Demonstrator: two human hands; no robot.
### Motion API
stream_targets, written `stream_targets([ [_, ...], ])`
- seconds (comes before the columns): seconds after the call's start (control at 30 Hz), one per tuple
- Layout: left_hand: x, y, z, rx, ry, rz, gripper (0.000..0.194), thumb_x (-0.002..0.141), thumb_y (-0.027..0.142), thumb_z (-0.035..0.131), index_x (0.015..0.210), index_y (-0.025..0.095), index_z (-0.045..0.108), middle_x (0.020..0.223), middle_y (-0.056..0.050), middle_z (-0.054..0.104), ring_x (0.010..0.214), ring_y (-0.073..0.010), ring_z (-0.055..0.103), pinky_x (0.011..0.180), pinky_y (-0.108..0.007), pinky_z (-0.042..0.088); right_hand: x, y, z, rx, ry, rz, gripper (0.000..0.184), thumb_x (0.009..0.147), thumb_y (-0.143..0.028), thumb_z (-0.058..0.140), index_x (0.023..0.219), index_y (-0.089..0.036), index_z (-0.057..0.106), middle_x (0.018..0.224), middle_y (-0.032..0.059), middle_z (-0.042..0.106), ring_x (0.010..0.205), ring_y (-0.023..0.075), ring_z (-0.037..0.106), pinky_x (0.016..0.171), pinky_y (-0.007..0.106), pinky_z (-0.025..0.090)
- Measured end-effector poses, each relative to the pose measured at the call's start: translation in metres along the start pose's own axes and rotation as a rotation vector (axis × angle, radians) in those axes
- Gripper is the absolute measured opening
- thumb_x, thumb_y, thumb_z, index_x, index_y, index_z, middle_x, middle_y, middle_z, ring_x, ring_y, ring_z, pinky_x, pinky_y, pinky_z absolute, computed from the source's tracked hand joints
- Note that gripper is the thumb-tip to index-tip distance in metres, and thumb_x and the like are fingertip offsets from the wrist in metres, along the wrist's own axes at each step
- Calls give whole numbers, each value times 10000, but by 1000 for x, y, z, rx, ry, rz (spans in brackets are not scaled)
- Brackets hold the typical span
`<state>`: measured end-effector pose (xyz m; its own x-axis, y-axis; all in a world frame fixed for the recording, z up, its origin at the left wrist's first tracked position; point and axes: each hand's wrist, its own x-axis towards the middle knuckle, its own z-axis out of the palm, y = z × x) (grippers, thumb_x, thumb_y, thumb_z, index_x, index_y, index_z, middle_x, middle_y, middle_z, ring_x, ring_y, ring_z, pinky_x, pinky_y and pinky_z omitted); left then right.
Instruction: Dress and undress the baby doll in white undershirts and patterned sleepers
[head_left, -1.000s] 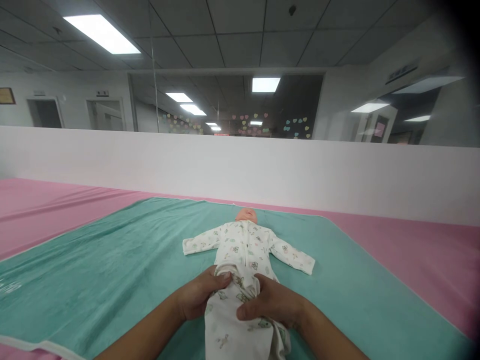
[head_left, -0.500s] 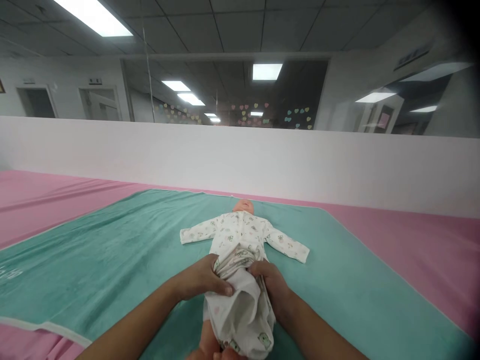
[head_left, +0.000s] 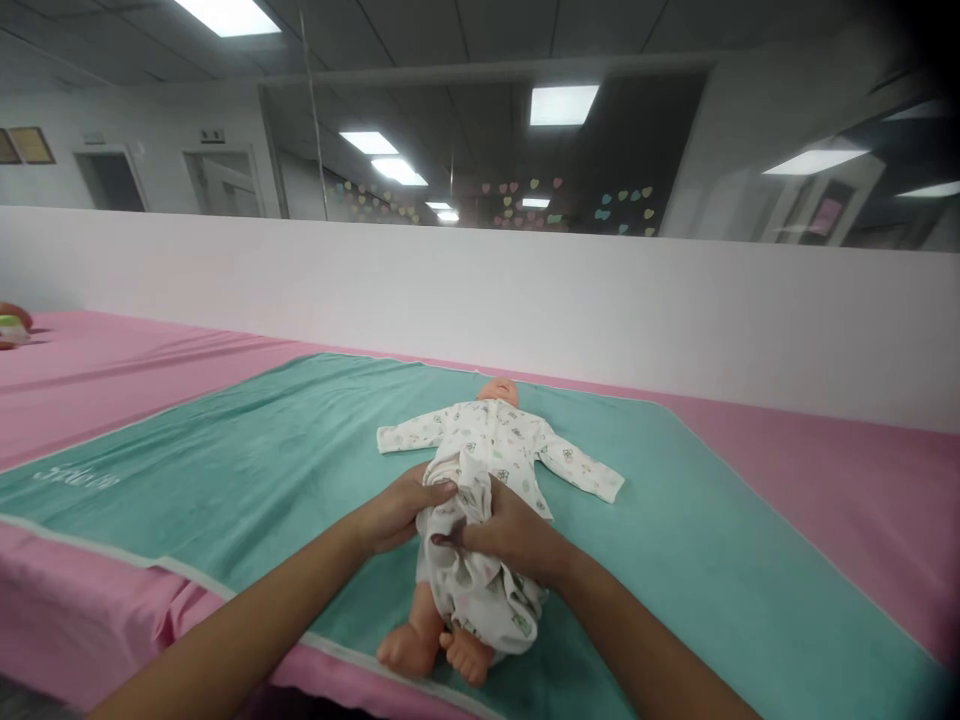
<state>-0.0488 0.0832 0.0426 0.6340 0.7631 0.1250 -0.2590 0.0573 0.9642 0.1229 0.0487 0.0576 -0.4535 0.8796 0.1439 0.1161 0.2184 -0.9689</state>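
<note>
peeking feet (head_left: 409, 648): bare, nearer than both hands, already clear of the gathered cloth
patterned garment (head_left: 491, 605): bunched between and below the hands
left hand (head_left: 401, 508): clamped on its folds
right hand (head_left: 517, 538): pinching them too, close beside
doll (head_left: 499, 392): on its back, head beyond the hands
green sheet (head_left: 225, 470): spread beneath

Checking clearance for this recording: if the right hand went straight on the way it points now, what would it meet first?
The bunched printed cloth over the lower body of the baby doll, which the right hand is gripping; beyond it, probably the left hand, though depth is unclear.
</note>
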Motion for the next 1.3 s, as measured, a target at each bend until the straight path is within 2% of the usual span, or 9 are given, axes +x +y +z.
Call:
stream_targets([
  [0.1,-15,14,14,238,145,39,633,715,351,643,1266,205,369,1065,-77,540,889,-205,546,743,-303,453,-1,3,2,-43,-21,-13,478,655,-174,597,1127,-212,531,1015,25,610,918,208,554,747,331,458],
  [0.2,-29,28,34,667,212,54,829,625,238,699,1323,290,254,1195,-56,425,987,-222,493,798,-324,444,-4,1,2,-22,-33,-46,391,669,-187,576,1060,-198,576,961,21,626,873,204,560,719,323,454],
  [0.33,-34,37,58,1156,210,149,779,635,61,547,1323,293,264,1195,-51,367,965,-196,485,814,-316,430,-9,-3,6,134,-3,-75,354,683,-275,598,1023,-179,591,966,41,628,895,211,557,784,342,440],
  [0.5,-27,41,69,1422,159,133,779,575,-16,447,1293,249,300,1075,-45,418,912,-188,489,748,-286,433,-12,-4,11,178,99,-112,405,684,-330,601,1060,-186,562,1001,45,619,923,214,552,817,348,430],
  [0.7,-29,36,72,1568,137,112,688,628,-3,452,1269,217,336,1060,-78,429,911,-206,494,701,-281,423,-9,-1,13,-63,21,-211,345,691,-265,532,1016,-158,568,939,48,624,878,194,543,757,317,434],
  [0.87,-32,19,68,1633,334,-2,685,645,42,485,1286,198,302,1084,-107,446,806,-210,545,610,-283,416,-2,5,13,-460,42,-193,265,715,-251,475,953,-172,562,920,43,614,874,187,526,776,311,402],
  [1.0,-31,9,61,1654,453,-100,650,619,63,518,1238,170,353,1066,-132,490,696,-207,566,558,-286,403,4,1,17,-636,30,-166,248,735,-267,471,957,-178,535,899,52,600,830,181,531,722,287,387],
  [1.17,-40,17,60,1339,503,-171,371,658,153,561,1027,156,523,882,-90,605,733,-226,578,580,-277,416,10,-2,17,-883,-11,-165,219,781,-321,430,927,-187,523,957,63,560,846,187,537,710,283,366],
  [1.3,-73,26,74,1070,403,-99,207,718,233,561,914,179,602,858,-34,651,736,-187,582,642,-256,432,4,-2,18,-1048,-90,-97,326,777,-455,429,987,-225,525,1177,74,478,776,190,560,634,296,353],
])
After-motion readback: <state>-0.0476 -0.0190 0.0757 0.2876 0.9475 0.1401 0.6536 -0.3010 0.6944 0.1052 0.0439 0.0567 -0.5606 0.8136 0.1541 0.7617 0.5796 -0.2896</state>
